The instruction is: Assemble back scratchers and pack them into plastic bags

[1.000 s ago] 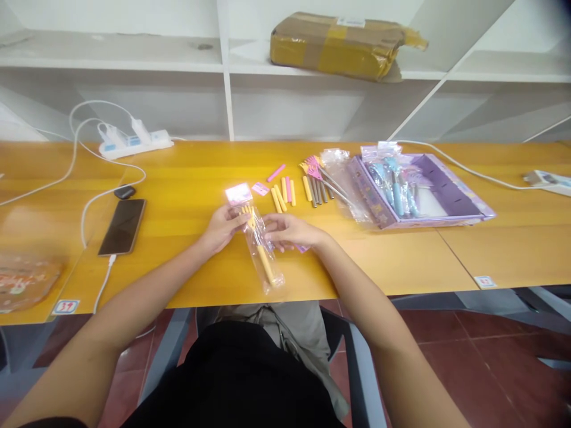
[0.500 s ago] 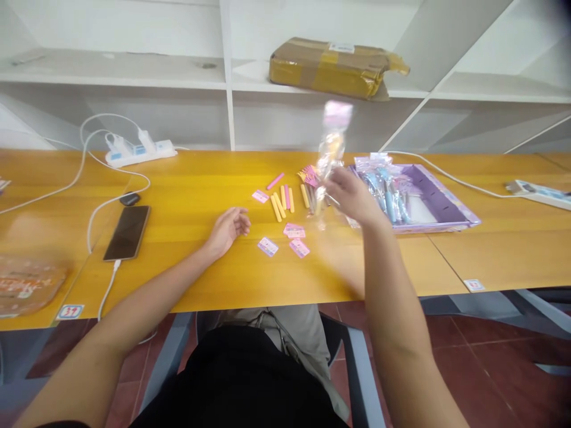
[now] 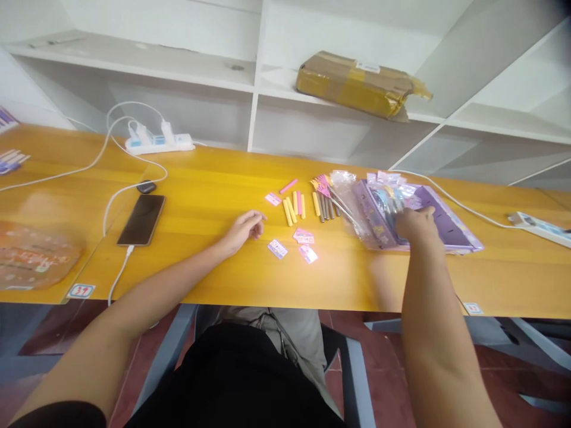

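Note:
My right hand [image 3: 417,224] is over the purple tray [image 3: 455,229], at the wrapped items [image 3: 387,202] inside it; its fingers are partly hidden, so what they hold cannot be made out. My left hand [image 3: 245,230] rests on the table, fingers loosely curled and apart, holding nothing. Between the hands lie yellow and pink sticks [image 3: 294,205], small printed cards [image 3: 304,236] and several dark rods [image 3: 328,207]. Pink and orange fork-like heads [image 3: 322,185] lie above the rods. Clear plastic wrapping [image 3: 350,199] sits against the tray's left side.
A phone [image 3: 141,220] with a white cable and a power strip [image 3: 159,143] are at the left. An orange package [image 3: 35,255] lies at the far left. A taped cardboard box [image 3: 354,83] sits on the shelf. Another power strip [image 3: 542,229] is at the right.
My right hand has moved right, from above the rods to the tray. The wrapped item it held up is no longer seen raised. The camera view has shifted and tilted slightly.

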Tool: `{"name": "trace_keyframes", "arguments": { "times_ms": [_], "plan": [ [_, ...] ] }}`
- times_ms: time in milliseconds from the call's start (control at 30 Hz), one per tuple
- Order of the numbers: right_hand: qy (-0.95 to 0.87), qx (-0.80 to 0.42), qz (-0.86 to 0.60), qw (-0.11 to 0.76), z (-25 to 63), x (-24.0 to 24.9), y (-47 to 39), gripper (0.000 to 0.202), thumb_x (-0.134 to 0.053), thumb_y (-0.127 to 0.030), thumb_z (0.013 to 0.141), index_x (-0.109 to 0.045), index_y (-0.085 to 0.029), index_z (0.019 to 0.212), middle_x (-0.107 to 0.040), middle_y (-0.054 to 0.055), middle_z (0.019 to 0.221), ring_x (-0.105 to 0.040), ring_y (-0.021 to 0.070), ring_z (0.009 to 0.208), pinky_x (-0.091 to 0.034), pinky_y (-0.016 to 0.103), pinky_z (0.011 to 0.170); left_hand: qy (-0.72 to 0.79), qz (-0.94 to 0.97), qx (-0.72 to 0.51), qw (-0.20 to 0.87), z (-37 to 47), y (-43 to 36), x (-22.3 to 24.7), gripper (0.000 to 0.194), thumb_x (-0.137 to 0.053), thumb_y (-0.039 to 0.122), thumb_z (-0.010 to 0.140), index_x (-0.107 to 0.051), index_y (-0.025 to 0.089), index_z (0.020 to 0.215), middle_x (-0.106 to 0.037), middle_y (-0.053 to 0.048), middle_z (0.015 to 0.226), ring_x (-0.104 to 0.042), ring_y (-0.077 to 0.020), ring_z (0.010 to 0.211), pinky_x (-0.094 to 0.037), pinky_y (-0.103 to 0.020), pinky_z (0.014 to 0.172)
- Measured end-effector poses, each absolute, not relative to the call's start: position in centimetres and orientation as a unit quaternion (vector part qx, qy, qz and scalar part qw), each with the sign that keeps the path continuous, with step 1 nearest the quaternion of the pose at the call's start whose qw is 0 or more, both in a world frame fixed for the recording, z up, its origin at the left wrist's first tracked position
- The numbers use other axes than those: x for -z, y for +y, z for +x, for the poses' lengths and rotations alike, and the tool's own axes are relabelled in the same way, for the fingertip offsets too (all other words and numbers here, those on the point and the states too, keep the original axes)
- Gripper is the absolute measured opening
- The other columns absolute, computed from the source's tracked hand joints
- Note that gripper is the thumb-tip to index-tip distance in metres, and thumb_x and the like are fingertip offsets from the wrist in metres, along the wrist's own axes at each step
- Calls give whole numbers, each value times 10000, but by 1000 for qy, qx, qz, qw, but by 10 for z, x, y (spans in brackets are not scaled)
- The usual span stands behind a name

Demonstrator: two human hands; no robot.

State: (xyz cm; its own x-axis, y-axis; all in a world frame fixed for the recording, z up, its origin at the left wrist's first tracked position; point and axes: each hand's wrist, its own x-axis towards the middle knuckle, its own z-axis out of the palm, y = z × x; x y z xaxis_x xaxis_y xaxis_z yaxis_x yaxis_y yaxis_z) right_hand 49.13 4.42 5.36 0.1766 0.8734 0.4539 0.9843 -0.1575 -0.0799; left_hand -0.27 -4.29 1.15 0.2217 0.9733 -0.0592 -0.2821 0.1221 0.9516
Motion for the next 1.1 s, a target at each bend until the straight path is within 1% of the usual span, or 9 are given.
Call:
{"name": "trace_keyframes", "arguments": {
  "times_ms": [67, 133, 233, 367, 567, 800, 967, 1033, 1100],
  "plan": [
    [-579, 168, -776, 184, 478, -60, 49, 277, -602, -112, 865, -789, -71, 1065, -619, 346, 1104, -653, 394, 972, -444, 503, 789, 392, 453, -486, 636, -3, -43, -11, 376, -762, 536, 900, -681, 180, 990, -634, 18, 693, -569, -110, 580, -417, -238, 560],
    [-579, 159, -771, 211, 455, -69, 55, 374, -561, -153, 906, -777, -71, 1199, -610, 352, 1244, -636, 390, 1087, -451, 497, 871, 398, 460, -479, 633, -4, -43, -10, 362, -756, 529, 893, -683, 183, 971, -630, 19, 689, -566, -109, 577, -416, -238, 560],
    [-633, 104, -724, 253, 404, -82, 64, 351, -501, -227, 970, -794, -136, 1141, -670, 244, 1195, -632, 319, 1018, -462, 444, 906, 403, 468, -469, 631, -5, -43, -11, 337, -754, 510, 879, -686, 187, 943, -624, 22, 685, -558, -106, 568, -409, -237, 552],
    [-668, 68, -680, 295, 338, -81, 70, 328, -463, -241, 992, -761, -169, 1108, -733, 172, 1119, -649, 297, 1033, -483, 402, 930, 409, 468, -471, 626, -6, -42, -13, 316, -759, 485, 861, -685, 185, 925, -613, 27, 675, -546, -101, 557, -397, -233, 541],
    [-654, 102, -701, 264, 332, -40, 72, 379, -436, -281, 1027, -779, -155, 1129, -754, 186, 1162, -669, 304, 981, -492, 406, 891, 412, 468, -464, 629, -6, -40, -10, 279, -755, 459, 865, -682, 192, 903, -616, 25, 665, -548, -107, 557, -393, -237, 539],
    [-646, 70, -740, 173, 373, -12, 77, 394, -577, -382, 988, -825, -128, 1160, -732, 246, 1223, -648, 364, 1082, -537, 480, 942, 417, 479, -446, 631, -6, -39, -10, 247, -753, 439, 876, -681, 205, 901, -615, 23, 656, -532, -111, 550, -380, -251, 534],
    [-665, 74, -730, 139, 365, -10, 75, 373, -592, -280, 928, -801, -86, 1168, -709, 266, 1259, -638, 400, 1166, -523, 504, 973, 423, 486, -438, 627, -5, -39, -12, 238, -749, 433, 880, -679, 206, 898, -613, 25, 649, -524, -109, 539, -371, -251, 527],
    [-660, 75, -734, 138, 360, -15, 73, 372, -528, -236, 950, -776, -53, 1158, -703, 294, 1266, -633, 416, 1186, -503, 514, 986, 423, 490, -436, 625, -5, -39, -12, 241, -751, 434, 881, -677, 206, 900, -610, 28, 645, -526, -109, 538, -373, -250, 528],
    [-650, 73, -737, 173, 353, -23, 70, 388, -457, -240, 1000, -736, -52, 1192, -701, 301, 1268, -634, 414, 1187, -486, 511, 994, 420, 495, -434, 624, -5, -39, -12, 244, -749, 437, 886, -677, 205, 906, -612, 28, 648, -535, -111, 544, -380, -250, 533]
  ]
}}
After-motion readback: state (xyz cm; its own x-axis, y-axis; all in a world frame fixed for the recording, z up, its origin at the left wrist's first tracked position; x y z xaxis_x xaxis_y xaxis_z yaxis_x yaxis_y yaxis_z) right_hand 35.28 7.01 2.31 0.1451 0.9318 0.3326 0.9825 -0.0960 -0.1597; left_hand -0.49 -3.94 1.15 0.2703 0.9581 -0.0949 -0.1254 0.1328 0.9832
